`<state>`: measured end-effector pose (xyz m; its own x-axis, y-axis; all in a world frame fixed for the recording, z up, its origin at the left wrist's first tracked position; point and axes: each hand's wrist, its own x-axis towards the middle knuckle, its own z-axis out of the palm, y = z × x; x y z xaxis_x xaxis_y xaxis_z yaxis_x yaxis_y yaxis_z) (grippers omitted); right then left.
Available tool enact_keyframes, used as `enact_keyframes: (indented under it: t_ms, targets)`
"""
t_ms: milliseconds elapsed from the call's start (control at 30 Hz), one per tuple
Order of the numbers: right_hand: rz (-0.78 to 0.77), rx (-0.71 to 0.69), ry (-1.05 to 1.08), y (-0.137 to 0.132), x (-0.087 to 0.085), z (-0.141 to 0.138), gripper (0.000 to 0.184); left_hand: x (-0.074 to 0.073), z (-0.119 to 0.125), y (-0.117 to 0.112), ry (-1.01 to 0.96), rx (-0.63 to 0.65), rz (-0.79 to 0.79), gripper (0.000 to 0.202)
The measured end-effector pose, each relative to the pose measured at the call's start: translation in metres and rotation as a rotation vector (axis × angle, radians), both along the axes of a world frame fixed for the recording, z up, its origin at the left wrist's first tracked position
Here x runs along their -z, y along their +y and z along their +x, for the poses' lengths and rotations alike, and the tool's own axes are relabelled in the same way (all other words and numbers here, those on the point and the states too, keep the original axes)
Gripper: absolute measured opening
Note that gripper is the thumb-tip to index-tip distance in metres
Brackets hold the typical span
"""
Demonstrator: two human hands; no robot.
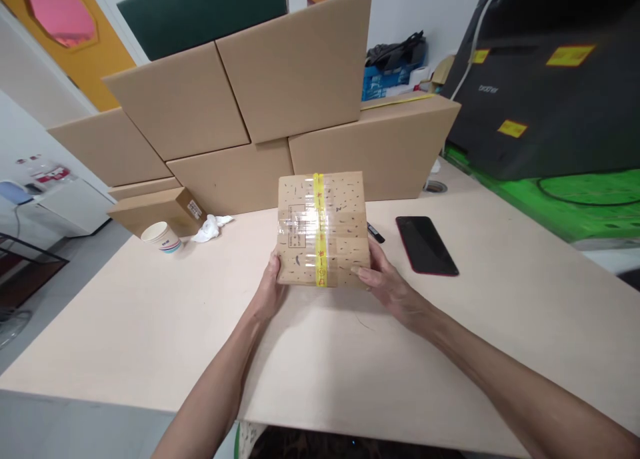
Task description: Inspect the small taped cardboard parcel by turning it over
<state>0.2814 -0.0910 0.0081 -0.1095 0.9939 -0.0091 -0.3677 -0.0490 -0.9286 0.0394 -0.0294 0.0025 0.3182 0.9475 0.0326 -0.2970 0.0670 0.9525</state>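
Observation:
Between my two hands is a small cardboard box (345, 239) with dark speckles, a printed label square and shiny clear tape. A yellow tape strip with red print runs down its middle. My left hand (270, 287) grips the lower left side, fingers mostly behind it. On the lower right side, my right hand (385, 279) holds the box with its thumb on the front face. The box is tilted so one broad face turns toward me; whether its bottom touches the table is hard to tell. Behind its right edge a small black object (375, 233) partly shows.
Large cardboard boxes (300, 65) stand stacked along the back of the table (150, 339). A paper cup (161, 237), crumpled tissue (211, 227) and flat brown box (155, 211) are on the left. A phone (427, 245) lies right; a tape roll (435, 187) sits behind it.

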Motion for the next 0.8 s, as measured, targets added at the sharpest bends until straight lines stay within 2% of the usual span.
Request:
enact_keyframes:
  t_ms: [200, 333, 467, 667, 733, 800]
  targets:
    - [-0.145, -0.011, 0.177, 0.000, 0.004, -0.003, 0.063, 0.001, -0.003, -0.001, 0.087, -0.017, 0.130, 0.094]
    - [-0.209, -0.042, 0.236, 0.002, 0.005, -0.004, 0.060, -0.002, -0.006, -0.001, 0.142, -0.046, 0.153, 0.098]
    - [-0.236, -0.031, 0.269, 0.000, 0.006, -0.004, 0.059, -0.003, -0.010, 0.000, 0.156, -0.098, 0.236, 0.088]
    - [-0.265, -0.049, 0.214, 0.000, 0.005, -0.006, 0.044, -0.005, -0.016, -0.003, 0.282, -0.130, 0.531, 0.064]
    - [-0.226, -0.009, 0.188, 0.003, 0.008, -0.006, 0.041, -0.008, -0.016, -0.007, 0.286, -0.110, 0.559, 0.062]
    - [-0.176, 0.076, 0.162, 0.005, 0.012, -0.006, 0.045, -0.011, -0.015, -0.012, 0.246, -0.074, 0.517, 0.070]
